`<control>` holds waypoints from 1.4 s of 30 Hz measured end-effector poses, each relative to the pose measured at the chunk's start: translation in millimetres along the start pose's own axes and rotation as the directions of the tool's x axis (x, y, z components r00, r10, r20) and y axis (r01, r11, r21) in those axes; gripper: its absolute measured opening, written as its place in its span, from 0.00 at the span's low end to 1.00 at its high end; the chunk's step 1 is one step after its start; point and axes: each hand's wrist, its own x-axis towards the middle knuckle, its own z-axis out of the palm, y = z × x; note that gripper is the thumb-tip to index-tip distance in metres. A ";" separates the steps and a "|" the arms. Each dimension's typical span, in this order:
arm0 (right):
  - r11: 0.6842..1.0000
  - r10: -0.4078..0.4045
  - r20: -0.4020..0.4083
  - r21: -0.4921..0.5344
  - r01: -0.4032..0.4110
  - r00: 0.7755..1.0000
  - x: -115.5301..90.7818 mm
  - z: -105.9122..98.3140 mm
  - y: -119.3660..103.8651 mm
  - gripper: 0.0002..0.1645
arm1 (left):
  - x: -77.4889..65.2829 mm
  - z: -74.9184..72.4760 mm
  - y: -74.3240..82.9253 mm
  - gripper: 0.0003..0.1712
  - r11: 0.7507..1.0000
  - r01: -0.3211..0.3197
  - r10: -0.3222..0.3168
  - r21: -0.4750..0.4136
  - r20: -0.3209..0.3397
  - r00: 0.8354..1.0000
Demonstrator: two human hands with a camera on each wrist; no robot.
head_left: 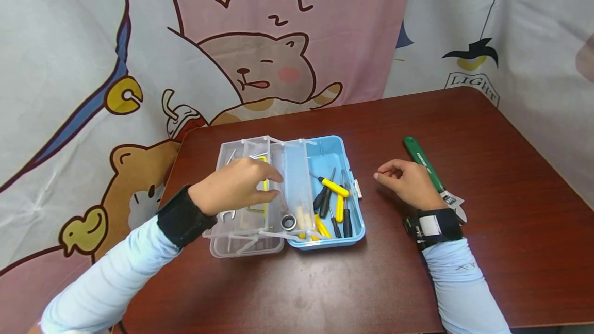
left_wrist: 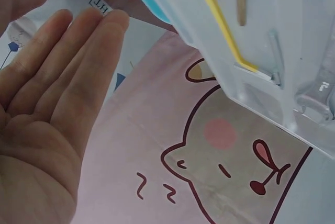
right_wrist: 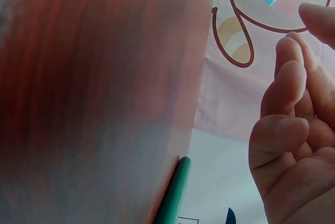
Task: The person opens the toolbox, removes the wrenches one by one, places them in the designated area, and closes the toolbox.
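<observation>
My left hand (head_left: 241,184) is over a clear plastic tray (head_left: 246,143) with compartments, its fingers extended and holding nothing. Inside the tray are a yellow hex key (left_wrist: 222,22) and a wrench with a ring end (head_left: 288,222). The tray overlaps the left part of a blue toolbox (head_left: 331,143), where screwdrivers (head_left: 335,187) with yellow and black handles lie in a loose heap. To the right of the box, my right hand (head_left: 410,183) has loosely bent fingers and nothing in its grasp. Close beside it, partly hidden by the wrist, lies a green-handled adjustable wrench (head_left: 423,161).
The brown table (head_left: 520,210) carries everything. A white latch (head_left: 357,188) sticks out from the toolbox's right side. A cloth with cartoon animals (head_left: 260,66) hangs behind the table and along its left side.
</observation>
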 end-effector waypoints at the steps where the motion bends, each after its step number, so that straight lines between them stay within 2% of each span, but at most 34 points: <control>1: 1.000 0.000 0.001 -0.001 0.000 1.000 -0.1 -0.2 -0.5 0.15 | 0.8 0.3 -1.0 0.14 1.000 0.008 -0.008 -0.001 0.007 1.000; 5: 1.000 -0.003 0.006 0.009 0.003 1.000 -0.2 -1.6 -0.9 0.15 | 3.6 0.5 -3.4 0.14 1.000 0.025 -0.025 -0.001 0.030 0.999; 16: 1.000 0.000 0.003 -0.003 0.000 1.000 0.9 1.3 2.7 0.13 | 12.5 1.6 -2.9 0.15 0.999 0.015 -0.018 0.043 0.071 0.997; 25: 1.000 0.002 0.009 -0.002 -0.002 1.000 1.0 1.3 1.0 0.13 | 17.8 0.3 -5.7 0.16 0.994 0.054 -0.064 0.091 0.109 0.992; 34: 1.000 -0.002 0.013 0.001 0.002 1.000 0.6 0.1 0.4 0.15 | 21.7 2.3 -7.4 0.17 0.991 0.038 -0.055 0.130 0.128 0.990; 42: 1.000 -0.001 0.021 0.010 0.001 1.000 -0.4 -1.7 -0.5 0.15 | 24.1 4.3 -5.9 0.19 0.992 0.036 -0.053 0.119 0.137 0.989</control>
